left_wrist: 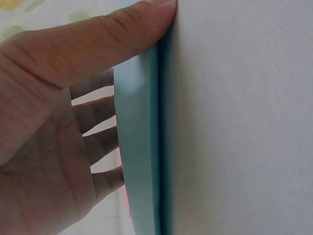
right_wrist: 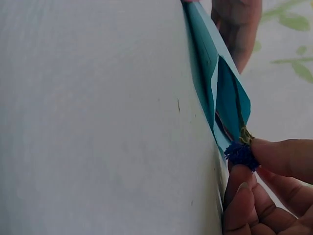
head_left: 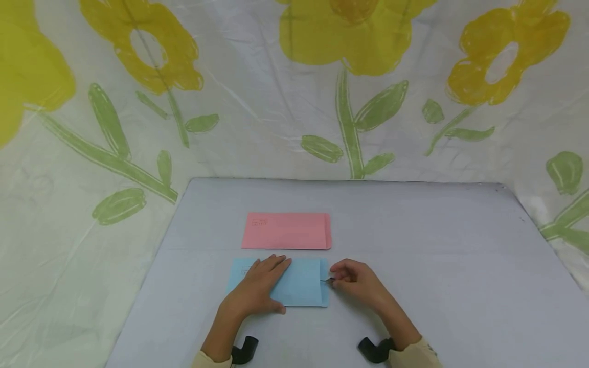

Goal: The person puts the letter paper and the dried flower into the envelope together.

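Note:
A light blue envelope (head_left: 299, 286) lies on the table with its open end to the right. My left hand (head_left: 262, 289) rests on it with fingers spread; the thumb (left_wrist: 142, 24) lies along its near edge. At the open end, my right hand (head_left: 361, 281) pinches a small blue flower (right_wrist: 240, 155) by its head, between thumb and fingers. The thin stem (right_wrist: 238, 105) runs from the flower into the gaping mouth of the envelope, where its far part is hidden. In the head view the flower shows only as a dark spot at the fingertips.
A pink envelope (head_left: 285, 231) with small print in its corner lies just beyond the blue one. Two black curved pieces (head_left: 246, 350) sit by the wrists. Behind the light grey table (head_left: 414, 220) hangs a white sheet (head_left: 248, 138) with yellow flowers.

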Motion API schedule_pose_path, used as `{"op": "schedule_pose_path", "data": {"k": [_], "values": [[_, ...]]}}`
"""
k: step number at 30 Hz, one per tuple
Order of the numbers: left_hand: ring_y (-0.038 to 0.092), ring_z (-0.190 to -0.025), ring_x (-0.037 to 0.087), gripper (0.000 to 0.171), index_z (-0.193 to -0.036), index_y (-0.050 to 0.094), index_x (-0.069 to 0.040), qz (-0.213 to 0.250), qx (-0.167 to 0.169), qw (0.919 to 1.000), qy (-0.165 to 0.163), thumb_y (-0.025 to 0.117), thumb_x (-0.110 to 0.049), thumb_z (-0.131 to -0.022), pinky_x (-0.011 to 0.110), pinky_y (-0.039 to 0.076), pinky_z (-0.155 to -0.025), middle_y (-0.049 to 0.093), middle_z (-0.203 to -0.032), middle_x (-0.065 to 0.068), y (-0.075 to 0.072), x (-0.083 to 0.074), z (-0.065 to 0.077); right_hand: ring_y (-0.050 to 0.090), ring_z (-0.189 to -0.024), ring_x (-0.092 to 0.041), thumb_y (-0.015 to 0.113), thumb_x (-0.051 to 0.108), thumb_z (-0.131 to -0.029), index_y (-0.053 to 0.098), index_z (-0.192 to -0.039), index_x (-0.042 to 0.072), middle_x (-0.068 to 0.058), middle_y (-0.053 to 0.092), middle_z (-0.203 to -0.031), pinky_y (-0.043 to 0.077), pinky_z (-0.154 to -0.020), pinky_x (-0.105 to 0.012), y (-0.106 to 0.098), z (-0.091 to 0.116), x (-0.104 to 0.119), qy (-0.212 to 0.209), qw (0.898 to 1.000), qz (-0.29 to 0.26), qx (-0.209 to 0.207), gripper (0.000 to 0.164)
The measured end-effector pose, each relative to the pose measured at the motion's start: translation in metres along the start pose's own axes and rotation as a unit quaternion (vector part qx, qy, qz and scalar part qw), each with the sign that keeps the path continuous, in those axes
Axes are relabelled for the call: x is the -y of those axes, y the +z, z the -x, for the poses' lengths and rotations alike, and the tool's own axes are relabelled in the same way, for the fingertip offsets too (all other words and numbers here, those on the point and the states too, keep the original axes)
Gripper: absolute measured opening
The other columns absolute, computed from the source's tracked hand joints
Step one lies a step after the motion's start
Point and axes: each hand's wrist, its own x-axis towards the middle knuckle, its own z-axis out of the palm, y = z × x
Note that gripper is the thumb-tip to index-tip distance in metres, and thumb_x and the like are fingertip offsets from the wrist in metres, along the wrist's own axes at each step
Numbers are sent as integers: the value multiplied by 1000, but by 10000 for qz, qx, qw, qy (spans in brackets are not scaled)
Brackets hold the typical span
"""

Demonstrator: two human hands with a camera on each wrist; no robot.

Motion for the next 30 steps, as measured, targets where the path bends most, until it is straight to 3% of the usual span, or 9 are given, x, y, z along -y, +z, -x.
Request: {"op": "schedule_pose_path", "data": {"k": [18,30], "values": [[31,-145,34,103,-151,43,-6,-3,14,10000,2,96,-28,-66,58,21,-117,42,-154,12,1,2,1,59,-77,-18,71,-2,-87,68,-108,5,0,63,-85,51,-67,-26,19,-8,6,286,9990,340,40,22],[30,-145,35,103,-152,43,-7,56,13,10000,-11,96,-29,-66,58,20,-118,41,-155,12,0,0,0,61,-78,-17,69,-2,-88,68,-109,3,-1,65,-87,52,-68,-25,20,-10,12,154,9993,261,227,22]]}}
